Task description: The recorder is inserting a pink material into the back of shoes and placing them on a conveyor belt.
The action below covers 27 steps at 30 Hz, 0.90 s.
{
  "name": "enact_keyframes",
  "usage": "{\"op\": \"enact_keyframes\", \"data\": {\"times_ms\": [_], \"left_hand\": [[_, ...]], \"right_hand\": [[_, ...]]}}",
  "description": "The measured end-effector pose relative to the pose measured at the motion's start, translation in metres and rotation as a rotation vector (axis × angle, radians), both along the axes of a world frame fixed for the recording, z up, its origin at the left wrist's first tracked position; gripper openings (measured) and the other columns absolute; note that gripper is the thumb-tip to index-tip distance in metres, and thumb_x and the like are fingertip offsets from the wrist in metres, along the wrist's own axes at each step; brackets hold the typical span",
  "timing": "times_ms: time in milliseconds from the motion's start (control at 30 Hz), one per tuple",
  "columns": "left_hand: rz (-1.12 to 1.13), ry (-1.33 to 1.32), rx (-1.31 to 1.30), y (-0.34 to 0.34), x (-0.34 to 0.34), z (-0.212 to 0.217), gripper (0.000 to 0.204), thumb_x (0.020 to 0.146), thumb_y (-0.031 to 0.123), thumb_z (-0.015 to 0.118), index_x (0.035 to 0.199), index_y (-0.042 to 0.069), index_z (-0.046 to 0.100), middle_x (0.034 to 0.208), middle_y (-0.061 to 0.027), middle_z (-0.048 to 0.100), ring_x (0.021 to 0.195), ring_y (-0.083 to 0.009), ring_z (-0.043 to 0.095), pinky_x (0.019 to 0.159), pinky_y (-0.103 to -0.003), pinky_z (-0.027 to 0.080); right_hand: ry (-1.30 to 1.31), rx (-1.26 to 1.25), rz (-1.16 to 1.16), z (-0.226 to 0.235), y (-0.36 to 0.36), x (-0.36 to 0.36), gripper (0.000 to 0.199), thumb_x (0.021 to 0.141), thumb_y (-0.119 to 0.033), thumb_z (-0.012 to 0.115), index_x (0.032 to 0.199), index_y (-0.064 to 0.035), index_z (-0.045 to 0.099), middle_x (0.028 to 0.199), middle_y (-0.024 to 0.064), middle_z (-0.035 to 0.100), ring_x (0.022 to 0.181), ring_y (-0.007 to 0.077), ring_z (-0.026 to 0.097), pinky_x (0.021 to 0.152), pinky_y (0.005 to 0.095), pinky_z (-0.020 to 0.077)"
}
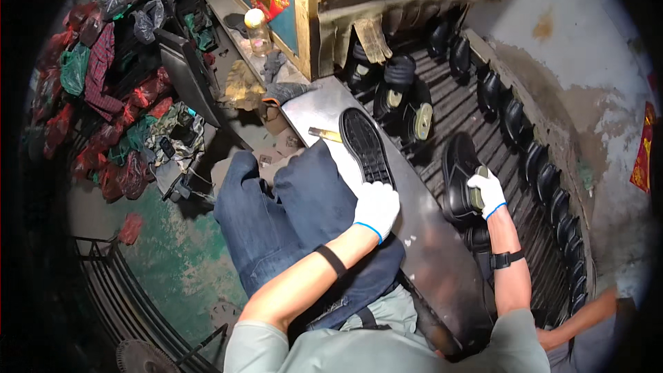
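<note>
The black sole (362,141) stretched over the worktop (442,262), close to its right edge and toward its far end. The left hand (377,207), in a white knitted glove with blue cuff trim, held the sole's near end, fingers closed over it. Past the worktop's right edge, the right hand (489,193) held a black shoe (457,176), its fingers wrapped about a pale green end piece. Sole and shoe were apart, not joined, so the work seemed under way rather than finished; whether the sole bore any coating could not be told.

The sole was long and round-ended, rimmed, with ribs and a grid; the shoe was smooth and faintly glossy. Just left of the sole lay a flat brush (324,134) with a yellowish part. The worktop was sheet metal, dull and smudged. Beyond its right edge ran a slatted rack (459,107), with a row of black shoes (532,164) lining its far side.
</note>
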<state>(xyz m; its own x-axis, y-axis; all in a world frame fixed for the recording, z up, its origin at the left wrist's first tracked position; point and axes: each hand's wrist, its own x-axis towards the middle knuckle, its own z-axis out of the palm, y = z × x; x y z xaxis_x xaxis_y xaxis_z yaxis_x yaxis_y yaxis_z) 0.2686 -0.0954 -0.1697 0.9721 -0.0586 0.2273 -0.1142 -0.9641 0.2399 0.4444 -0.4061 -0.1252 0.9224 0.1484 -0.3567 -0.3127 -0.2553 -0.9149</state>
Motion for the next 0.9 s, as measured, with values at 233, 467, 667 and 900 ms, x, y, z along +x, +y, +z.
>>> {"op": "enact_keyframes", "data": {"times_ms": [233, 467, 667, 900], "left_hand": [[-0.097, -0.036, -0.009, 0.032, 0.008, 0.062, 0.013, 0.092, 0.016, 0.066, 0.104, 0.011, 0.066, 0.092, -0.0109, 0.062, 0.088, -0.0285, 0.063, 0.08, -0.047, 0.049], [-0.561, 0.462, -0.022, 0.063, -0.156, 0.151, 0.022, 0.091, 0.027, 0.068, 0.105, 0.01, 0.07, 0.096, -0.009, 0.062, 0.094, -0.0269, 0.065, 0.081, -0.044, 0.049], [0.455, -0.066, -0.016, 0.126, -0.153, 0.108, 0.082, 0.085, 0.036, 0.089, 0.151, -0.004, 0.059, 0.153, -0.0329, 0.057, 0.148, -0.0554, 0.047, 0.129, -0.07, 0.028], [0.558, 0.048, -0.907, 0.146, -0.121, 0.087, 0.051, 0.099, 0.023, 0.083, 0.143, 0.003, 0.067, 0.132, -0.0154, 0.075, 0.126, -0.0282, 0.071, 0.114, -0.036, 0.052]], "right_hand": [[-1.101, -0.796, -0.011, 0.0, 0.096, -0.014, 0.086, 0.079, -0.004, 0.082, 0.162, -0.0054, 0.056, 0.14, 0.029, 0.066, 0.134, 0.0475, 0.062, 0.119, 0.0544, 0.0493], [-0.253, -0.091, -0.185, -0.13, 0.175, 0.132, 0.127, 0.069, -0.008, 0.099, 0.175, 0.0028, 0.03, 0.153, 0.0241, 0.062, 0.136, 0.0353, 0.062, 0.115, 0.0407, 0.0531], [0.347, 0.494, -0.213, -0.099, 0.125, 0.122, 0.049, 0.079, -0.01, 0.08, 0.127, -0.0038, 0.073, 0.117, 0.0148, 0.079, 0.098, 0.0327, 0.077, 0.096, 0.0483, 0.0628], [0.229, 1.299, 0.154, 0.009, 0.133, -0.079, 0.096, 0.089, -0.044, 0.079, 0.166, 0.0029, 0.044, 0.158, 0.0286, 0.058, 0.142, 0.0529, 0.06, 0.126, 0.0722, 0.0428]]}}
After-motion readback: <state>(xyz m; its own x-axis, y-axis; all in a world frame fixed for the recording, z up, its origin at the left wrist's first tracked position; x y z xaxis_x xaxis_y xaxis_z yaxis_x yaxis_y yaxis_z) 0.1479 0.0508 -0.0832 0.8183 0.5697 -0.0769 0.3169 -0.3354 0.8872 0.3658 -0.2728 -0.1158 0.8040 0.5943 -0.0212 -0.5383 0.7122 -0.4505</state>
